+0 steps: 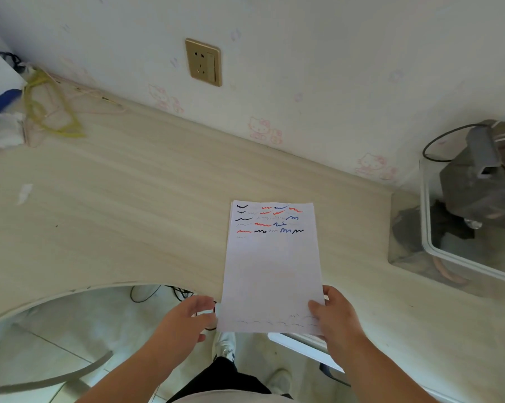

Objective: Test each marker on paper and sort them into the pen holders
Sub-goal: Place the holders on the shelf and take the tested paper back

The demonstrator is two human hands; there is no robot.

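Pinching the lower right corner of the paper (271, 266), the right hand (337, 318) holds it, while the left hand (187, 318) sits just beside its lower left edge, fingers loosely curled. The sheet's long axis runs away from the hands toward the scribbles (270, 221) at its far end. A clear bin (437, 251) at right of the frame holds dark items; markers and pen holders are not visible.

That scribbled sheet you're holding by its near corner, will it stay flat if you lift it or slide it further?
The sheet of paper looks thin and light, so it would likely droop away from the right hand pinching its corner. Lying flat on the smooth desk, it should slide easily.
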